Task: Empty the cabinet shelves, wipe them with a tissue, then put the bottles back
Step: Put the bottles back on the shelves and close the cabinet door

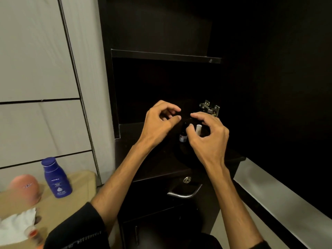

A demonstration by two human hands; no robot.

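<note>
Two small bottles, a dark one (183, 134) and a white-capped one (198, 129), stand close together on the lower cabinet shelf (143, 141). The left hand (158, 123) is held above the shelf with fingers loosely curled, holding nothing. The right hand (206, 133) hovers over the bottles, half curled; no grip can be made out. Either bottle could be toppled by a careless finger, as both are narrow and poorly lit. A blue lotion bottle (56, 178) and a crumpled tissue (16, 225) lie on the beige tabletop (79, 191) to the left, beside pale wall panels.
</note>
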